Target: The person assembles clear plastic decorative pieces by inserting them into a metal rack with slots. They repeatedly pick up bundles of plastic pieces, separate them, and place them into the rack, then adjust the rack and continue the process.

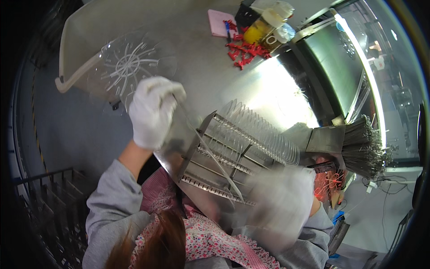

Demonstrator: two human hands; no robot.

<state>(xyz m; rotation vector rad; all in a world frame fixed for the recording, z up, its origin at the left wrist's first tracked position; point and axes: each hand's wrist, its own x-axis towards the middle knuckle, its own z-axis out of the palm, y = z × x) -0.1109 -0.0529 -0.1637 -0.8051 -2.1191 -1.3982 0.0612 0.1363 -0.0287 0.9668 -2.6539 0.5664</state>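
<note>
My left hand point(154, 112), in a white glove, pinches the upper end of a thin metal rod point(210, 154). The rod slants down to the right across a metal rack point(208, 121) with toothed bars. A row of clear round discs point(255, 130) stands upright in the rack's far slots. My right hand point(284, 201), also white-gloved, is smeared by motion beside the rack's near right end; its fingers cannot be made out. Something clear and thin shows faintly below it. Beyond my left hand lies a clear round sheet with white spokes point(127, 66).
A metal holder with a bundle of thin rods point(365, 145) stands at the right. Red clips point(246, 49), a pink pad point(218, 23) and a yellow container point(257, 31) sit at the back. A pale bin point(67, 49) borders the table's left, with a dark wire rack point(58, 210) below.
</note>
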